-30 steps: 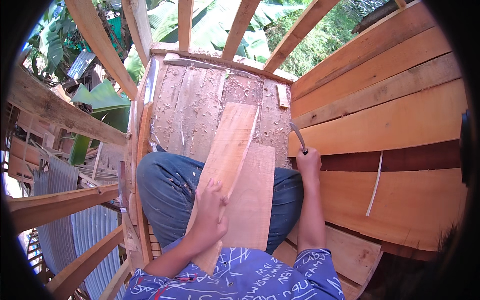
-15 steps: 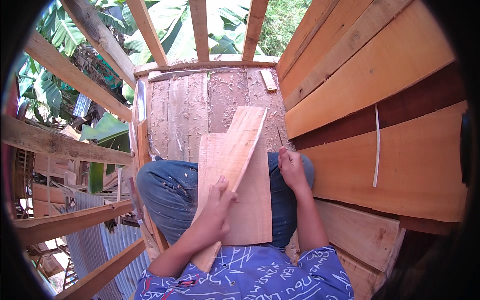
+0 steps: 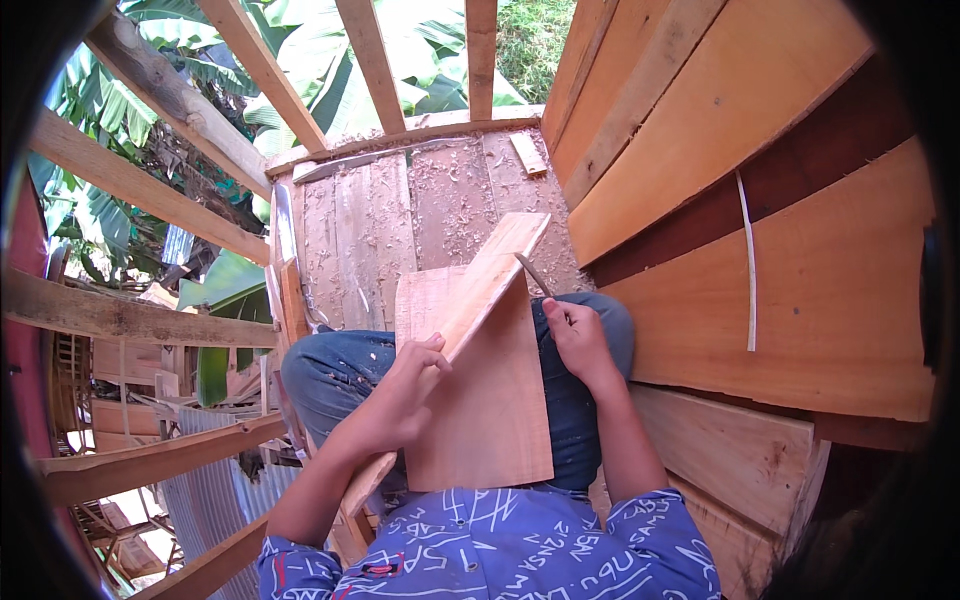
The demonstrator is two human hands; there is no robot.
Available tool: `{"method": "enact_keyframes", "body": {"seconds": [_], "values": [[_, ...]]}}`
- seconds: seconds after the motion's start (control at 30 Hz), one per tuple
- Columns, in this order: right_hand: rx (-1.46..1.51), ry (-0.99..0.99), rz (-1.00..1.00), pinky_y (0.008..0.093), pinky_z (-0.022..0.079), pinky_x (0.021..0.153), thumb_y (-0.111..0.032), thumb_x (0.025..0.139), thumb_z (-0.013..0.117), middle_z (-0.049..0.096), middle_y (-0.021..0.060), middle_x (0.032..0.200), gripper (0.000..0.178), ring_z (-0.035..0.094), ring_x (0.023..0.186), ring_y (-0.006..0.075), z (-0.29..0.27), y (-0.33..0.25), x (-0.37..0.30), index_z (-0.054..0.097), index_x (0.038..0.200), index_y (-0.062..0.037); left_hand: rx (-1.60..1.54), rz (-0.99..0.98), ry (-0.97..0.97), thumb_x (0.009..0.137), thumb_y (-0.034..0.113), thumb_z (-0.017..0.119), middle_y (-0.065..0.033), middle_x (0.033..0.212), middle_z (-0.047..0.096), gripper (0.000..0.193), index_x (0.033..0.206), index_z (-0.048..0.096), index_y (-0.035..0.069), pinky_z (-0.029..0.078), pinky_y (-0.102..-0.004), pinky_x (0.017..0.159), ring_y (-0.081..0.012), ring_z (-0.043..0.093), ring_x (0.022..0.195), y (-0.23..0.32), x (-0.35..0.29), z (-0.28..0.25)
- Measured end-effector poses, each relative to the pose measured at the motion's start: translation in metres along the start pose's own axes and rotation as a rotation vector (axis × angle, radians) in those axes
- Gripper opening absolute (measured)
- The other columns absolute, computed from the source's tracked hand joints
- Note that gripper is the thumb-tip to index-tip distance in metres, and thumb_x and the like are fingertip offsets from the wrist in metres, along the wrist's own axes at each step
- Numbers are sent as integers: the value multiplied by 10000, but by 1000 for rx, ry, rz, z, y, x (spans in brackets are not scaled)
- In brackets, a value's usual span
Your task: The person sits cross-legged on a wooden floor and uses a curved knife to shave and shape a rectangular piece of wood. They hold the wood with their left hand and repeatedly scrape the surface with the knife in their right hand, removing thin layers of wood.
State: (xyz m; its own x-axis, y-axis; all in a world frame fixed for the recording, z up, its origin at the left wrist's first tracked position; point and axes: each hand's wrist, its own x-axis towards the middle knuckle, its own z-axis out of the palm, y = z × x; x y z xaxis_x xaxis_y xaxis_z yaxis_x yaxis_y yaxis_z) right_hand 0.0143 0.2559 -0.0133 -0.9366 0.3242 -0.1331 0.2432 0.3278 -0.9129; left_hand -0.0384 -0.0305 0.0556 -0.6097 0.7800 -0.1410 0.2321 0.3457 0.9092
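Observation:
My left hand (image 3: 400, 393) is closed around a narrow wooden board (image 3: 488, 283), which slants from my left forearm up toward the right, tilted so its edge shows. Beneath it, a wider wooden panel (image 3: 490, 420) lies across my lap. In my right hand (image 3: 580, 343), over my right knee, is a knife (image 3: 535, 274) with a thin dark blade. Its tip is at the right edge of the narrow board, near the far end; whether it touches I cannot tell. The knife's handle is hidden in my fist.
Wood shavings litter the plank floor (image 3: 370, 230) ahead. A small wood offcut (image 3: 528, 154) lies at the far right. Slatted wooden railings (image 3: 150, 195) rise at the left and front, and a plank wall (image 3: 700, 290) stands close on my right.
The narrow board has tilted further to the right, and my left hand has shifted with it. The knife has swung so that its blade points up-left to the board's edge.

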Motion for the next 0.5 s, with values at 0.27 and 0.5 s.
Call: {"method": "enact_keyframes", "body": {"seconds": [0.27,0.5], "values": [[-332,-44,-16,433,478,570,-528,939,579,583,225,619,581,637,610,352,4,-13,-29,646,756,19,-79,-108,188,603,-43,482,-205,1378,412,568,1161,482,62,172,-486,1195,-404,272,1446,-2,-55,36],[-681,-107,-47,462,488,541,-626,859,614,603,184,589,628,634,605,382,13,-25,-50,627,654,-33,152,-65,194,609,-15,539,-242,1352,433,552,1159,541,33,122,-603,1188,-435,308,1418,-14,-53,58]]}}
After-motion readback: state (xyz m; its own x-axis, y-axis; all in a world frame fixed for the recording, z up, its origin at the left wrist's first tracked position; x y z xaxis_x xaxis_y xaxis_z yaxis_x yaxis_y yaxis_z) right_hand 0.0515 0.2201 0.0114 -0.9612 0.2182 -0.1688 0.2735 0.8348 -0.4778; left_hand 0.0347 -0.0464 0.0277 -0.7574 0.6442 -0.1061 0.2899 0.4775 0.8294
